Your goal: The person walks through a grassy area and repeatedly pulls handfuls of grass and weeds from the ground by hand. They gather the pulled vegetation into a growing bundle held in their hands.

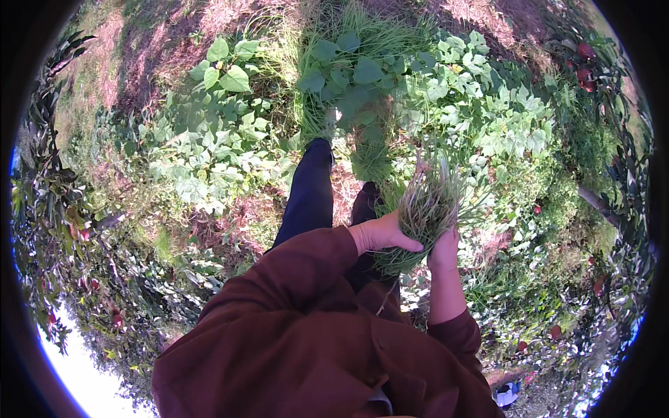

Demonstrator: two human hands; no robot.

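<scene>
A thick bundle of long grass [431, 206], green mixed with dry straw-coloured stems, is held up in front of my right leg. My left hand [389, 232] grips it from the left, with the thumb lying across the blades. On the other side my right hand [445, 248] clasps the bundle, its fingers partly hidden behind the grass. Loose blades stick out at the top right and hang below the hands. Maroon sleeves cover my arms, the right one pushed back towards the elbow.
Broad-leaved plants [366, 70] and lobed green vines [470, 78] grow around my feet. Fruit-tree branches stand at both sides, bearing red apples [585, 50]. A bare branch [598, 204] reaches in from the right. Dry cut grass [225, 21] covers the ground farther ahead.
</scene>
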